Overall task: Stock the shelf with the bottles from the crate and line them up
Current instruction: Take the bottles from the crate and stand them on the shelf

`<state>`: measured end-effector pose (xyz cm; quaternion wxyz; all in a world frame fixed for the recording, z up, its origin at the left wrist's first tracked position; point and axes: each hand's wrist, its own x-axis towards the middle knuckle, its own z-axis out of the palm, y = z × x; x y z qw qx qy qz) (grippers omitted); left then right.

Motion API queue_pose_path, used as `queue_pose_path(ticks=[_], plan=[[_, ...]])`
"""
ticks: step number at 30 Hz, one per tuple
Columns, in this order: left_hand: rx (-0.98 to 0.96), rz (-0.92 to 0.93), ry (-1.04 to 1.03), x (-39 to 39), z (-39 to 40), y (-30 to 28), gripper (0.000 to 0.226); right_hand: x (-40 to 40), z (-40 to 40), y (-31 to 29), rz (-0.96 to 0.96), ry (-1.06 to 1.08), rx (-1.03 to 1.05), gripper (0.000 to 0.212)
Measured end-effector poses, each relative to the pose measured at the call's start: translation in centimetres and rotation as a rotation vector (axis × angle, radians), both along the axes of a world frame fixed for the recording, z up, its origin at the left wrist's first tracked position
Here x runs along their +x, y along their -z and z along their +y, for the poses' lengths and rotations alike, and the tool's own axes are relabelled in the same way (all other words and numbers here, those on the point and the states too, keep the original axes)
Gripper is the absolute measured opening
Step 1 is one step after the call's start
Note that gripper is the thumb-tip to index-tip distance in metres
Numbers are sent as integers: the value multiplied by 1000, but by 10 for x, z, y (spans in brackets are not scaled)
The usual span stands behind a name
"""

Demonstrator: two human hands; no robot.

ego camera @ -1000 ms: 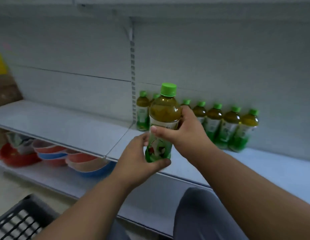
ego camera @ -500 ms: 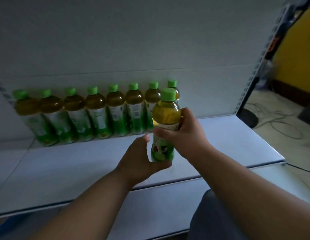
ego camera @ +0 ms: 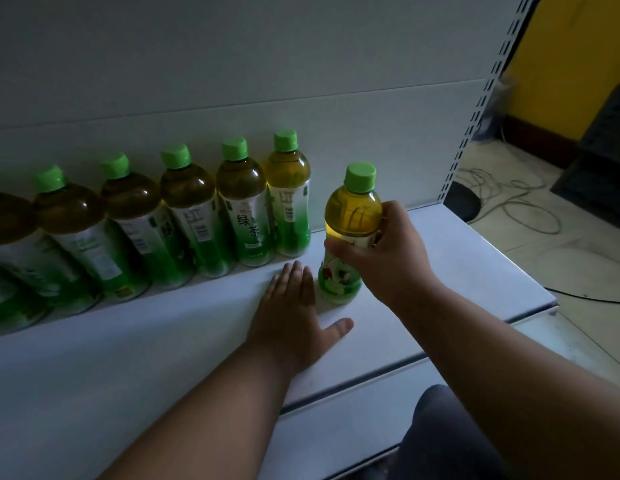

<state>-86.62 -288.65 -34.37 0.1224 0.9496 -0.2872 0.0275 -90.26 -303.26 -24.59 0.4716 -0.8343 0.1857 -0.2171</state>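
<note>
- Right hand (ego camera: 388, 258) grips upright bottle (ego camera: 348, 233) on shelf (ego camera: 163, 358), just right of bottle row (ego camera: 184, 216).
- Left hand (ego camera: 289, 317) flat, fingers straight, pressing shelf beside it.

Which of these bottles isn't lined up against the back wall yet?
The bottle gripped by the right hand, standing forward and to the right of the row's end bottle. The others all stand in the row at the back.

We are looking at a shop: a white metal retail shelf (ego camera: 440, 271) with a slotted upright (ego camera: 488, 95) is carrying a row of identical green-capped tea bottles (ego camera: 197, 216).
</note>
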Motion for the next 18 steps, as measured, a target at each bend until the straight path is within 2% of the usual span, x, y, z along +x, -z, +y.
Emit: queue_pose_path(ticks=[8,18], plan=[[52,1,-3,3,-1,2,117,14,-2,2,92,-82,-109,63],[85,7,-31,5,-5,3,114,95,-24,1,81,-69,-151,66]])
